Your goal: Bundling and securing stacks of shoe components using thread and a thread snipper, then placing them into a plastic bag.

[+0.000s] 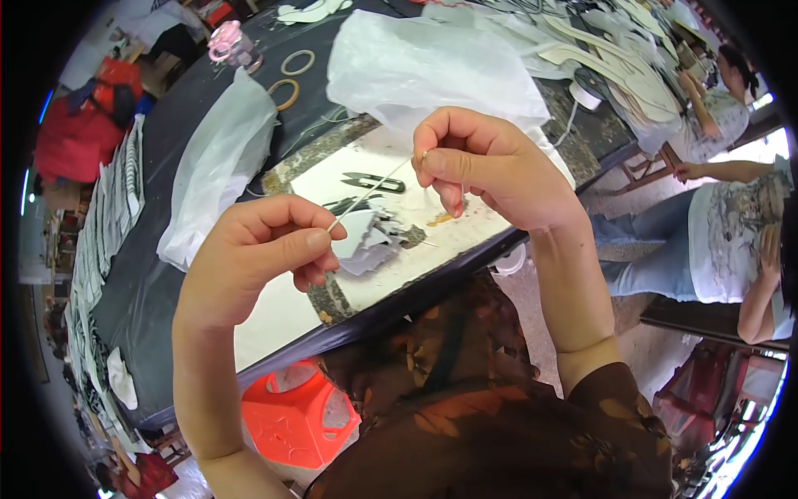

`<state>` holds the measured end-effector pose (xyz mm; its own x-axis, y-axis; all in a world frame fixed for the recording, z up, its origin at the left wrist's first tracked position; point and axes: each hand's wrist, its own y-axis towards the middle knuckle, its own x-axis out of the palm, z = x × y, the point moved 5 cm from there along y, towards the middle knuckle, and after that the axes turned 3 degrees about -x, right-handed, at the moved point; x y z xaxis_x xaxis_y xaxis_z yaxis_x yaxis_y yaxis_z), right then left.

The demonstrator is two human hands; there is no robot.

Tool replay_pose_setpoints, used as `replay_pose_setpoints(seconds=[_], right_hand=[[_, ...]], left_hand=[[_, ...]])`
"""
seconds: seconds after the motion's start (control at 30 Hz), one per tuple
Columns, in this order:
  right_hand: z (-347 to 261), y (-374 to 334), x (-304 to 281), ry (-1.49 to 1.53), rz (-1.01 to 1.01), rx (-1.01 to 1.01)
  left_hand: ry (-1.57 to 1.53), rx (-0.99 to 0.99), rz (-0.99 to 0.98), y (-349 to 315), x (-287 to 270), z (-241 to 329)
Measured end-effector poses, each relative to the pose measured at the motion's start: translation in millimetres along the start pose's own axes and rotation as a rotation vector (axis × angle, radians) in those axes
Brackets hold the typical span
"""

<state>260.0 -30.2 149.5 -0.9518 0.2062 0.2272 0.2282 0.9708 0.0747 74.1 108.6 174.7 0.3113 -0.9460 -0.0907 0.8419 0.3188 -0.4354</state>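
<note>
The left hand [262, 251] and the right hand [490, 165] each pinch a thin white cord [371, 190] between thumb and forefinger, the other fingers curled loosely below. The cord runs in a nearly straight slant between them, rising toward the right, above a flat off-white work board [378, 298] on the black-covered table [145, 320]. A small pale tip shows at the right fingertips; whether it is a knot or just the cord's end, I cannot tell.

To handle this well, a light, even pull from both sides would probably serve best: enough to hold the cord straight without stretching it. Pinching close to the working point should give finer control. The cord is best held clear of the small black-handled metal thread snips [374, 182] and the stack of pale grey, ragged-edged flat pieces [366, 243], since it might catch on either.

As for brands, labels or writing, none can be made out: the snips, the pieces and the crumpled translucent white plastic sheet [432, 71] beyond them show no legible marks.
</note>
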Motion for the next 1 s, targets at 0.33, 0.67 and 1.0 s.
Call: replay_pose_setpoints(seconds=[0.33, 0.67, 1.0], right_hand=[[-43.7, -66.0, -10.5, -1.115, 0.353, -0.589], [-26.3, -54.9, -6.8, -0.779, 0.263, -0.568], [2.3, -36.0, 23.9, -0.562, 0.264, -0.445]], left_hand=[[-0.03, -0.076, -0.141, 57.8, 73.5, 28.3], [-0.135, -0.028, -0.211, 63.0, 92.6, 30.8], [-0.373, -0.043, -0.136, 32.0, 56.4, -2.1]])
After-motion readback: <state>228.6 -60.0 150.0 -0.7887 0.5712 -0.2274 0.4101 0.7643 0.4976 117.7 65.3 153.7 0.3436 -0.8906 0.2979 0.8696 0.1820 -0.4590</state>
